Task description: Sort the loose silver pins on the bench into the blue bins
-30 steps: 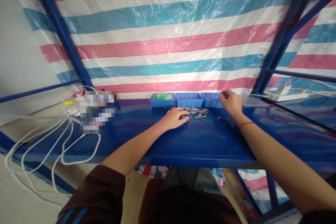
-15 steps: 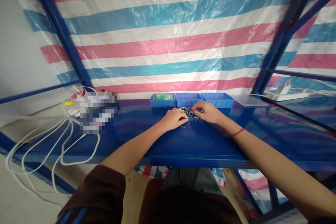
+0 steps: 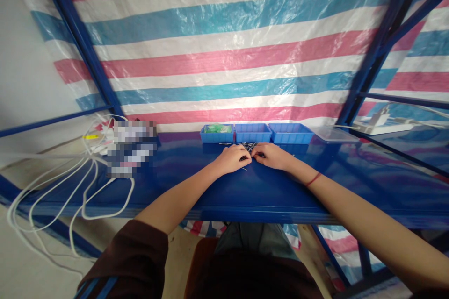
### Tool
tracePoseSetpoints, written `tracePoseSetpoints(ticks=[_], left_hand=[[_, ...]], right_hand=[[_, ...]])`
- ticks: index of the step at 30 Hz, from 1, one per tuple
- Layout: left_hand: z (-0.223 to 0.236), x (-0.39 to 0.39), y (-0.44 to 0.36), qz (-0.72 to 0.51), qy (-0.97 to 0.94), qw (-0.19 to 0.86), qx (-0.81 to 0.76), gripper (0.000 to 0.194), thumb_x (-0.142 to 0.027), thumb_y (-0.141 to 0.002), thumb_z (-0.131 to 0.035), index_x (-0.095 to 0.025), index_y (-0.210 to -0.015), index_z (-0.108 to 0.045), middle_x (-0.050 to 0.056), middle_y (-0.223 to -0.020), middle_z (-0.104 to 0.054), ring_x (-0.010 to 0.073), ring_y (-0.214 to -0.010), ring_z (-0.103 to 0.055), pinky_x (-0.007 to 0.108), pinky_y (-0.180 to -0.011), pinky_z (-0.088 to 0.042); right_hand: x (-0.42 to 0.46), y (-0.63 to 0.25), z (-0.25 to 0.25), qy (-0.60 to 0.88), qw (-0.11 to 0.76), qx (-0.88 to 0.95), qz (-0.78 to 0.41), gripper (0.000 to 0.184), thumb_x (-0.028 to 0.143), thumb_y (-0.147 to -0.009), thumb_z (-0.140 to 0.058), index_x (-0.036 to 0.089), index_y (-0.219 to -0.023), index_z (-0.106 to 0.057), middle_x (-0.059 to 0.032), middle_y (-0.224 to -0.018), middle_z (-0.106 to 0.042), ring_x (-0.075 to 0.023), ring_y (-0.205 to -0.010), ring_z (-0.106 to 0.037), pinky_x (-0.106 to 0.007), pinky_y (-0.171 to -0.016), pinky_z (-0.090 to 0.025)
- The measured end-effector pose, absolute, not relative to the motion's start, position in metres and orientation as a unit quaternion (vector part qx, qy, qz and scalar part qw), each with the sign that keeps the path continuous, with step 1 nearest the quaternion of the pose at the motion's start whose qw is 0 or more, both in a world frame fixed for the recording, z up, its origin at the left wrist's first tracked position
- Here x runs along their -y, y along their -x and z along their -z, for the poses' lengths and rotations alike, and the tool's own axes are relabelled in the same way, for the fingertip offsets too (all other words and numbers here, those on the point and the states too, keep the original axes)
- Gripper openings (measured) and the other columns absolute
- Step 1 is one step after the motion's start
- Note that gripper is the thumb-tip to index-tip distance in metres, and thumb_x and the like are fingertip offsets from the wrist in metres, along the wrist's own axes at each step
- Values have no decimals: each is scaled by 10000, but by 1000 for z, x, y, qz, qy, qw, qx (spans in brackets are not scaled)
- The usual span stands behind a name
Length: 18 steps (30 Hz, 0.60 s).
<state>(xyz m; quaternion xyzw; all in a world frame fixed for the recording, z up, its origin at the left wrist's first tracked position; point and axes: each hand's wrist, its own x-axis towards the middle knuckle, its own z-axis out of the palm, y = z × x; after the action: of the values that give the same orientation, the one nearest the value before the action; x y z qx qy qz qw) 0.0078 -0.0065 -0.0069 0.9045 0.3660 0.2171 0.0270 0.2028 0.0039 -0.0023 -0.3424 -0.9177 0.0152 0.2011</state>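
My left hand (image 3: 233, 158) rests at the near left of a pile of thin metal pieces (image 3: 249, 146) that look like nails or rivets. Its fingers are curled together, and what they hold is too small to name. A single metal piece (image 3: 243, 168) lies beneath it on the blue table. Close by on the right, my right hand (image 3: 269, 155) pinches with thumb and forefinger near the left fingertips; anything in that pinch cannot be made out. Both hands partly cover the pile.
Behind the pile stand three blue bins: the left bin (image 3: 206, 138) holds green-and-white items, beside a middle bin (image 3: 252, 135) and a right bin (image 3: 293, 137). A clear lid (image 3: 335, 134) and power strip (image 3: 386, 124) are at right. White cables (image 3: 82, 196) hang at left.
My right hand has moved left and toward me, from over the pile's right side to beside my left fingertips. My left hand has stayed nearly still.
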Motion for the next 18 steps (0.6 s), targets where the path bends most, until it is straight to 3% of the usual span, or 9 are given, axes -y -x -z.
tracePoseSetpoints(ticks=[6, 11, 18], left_hand=[[7, 8, -8, -218, -904, 25, -366, 212, -340, -831, -484, -234, -851, -667, 28, -978, -613, 177, -917, -557, 300, -851, -403], [8, 7, -8, -228, -903, 23, -363, 217, -351, -826, -489, -232, -845, -669, 29, -946, -621, 174, -906, -562, 286, -823, -413], [6, 8, -8, -235, -903, 21, -359, 218, -352, -824, -492, -206, -800, -652, 31, -879, -643, 168, -855, -578, 271, -777, -421]], right_hand=[[-4, -201, 7, 347, 211, 913, 42, 202, 87, -790, -421, 147, -814, -612, -104, -846, -588, -197, -804, -541, -314, -762, -407], [-2, -200, 4, 347, 202, 915, 23, 135, 165, -799, -483, 165, -805, -619, -88, -840, -594, -200, -814, -538, -315, -764, -395], [-3, -198, 9, 353, 170, 917, 72, 169, 161, -837, -422, 153, -814, -589, -98, -837, -573, -200, -795, -499, -331, -755, -362]])
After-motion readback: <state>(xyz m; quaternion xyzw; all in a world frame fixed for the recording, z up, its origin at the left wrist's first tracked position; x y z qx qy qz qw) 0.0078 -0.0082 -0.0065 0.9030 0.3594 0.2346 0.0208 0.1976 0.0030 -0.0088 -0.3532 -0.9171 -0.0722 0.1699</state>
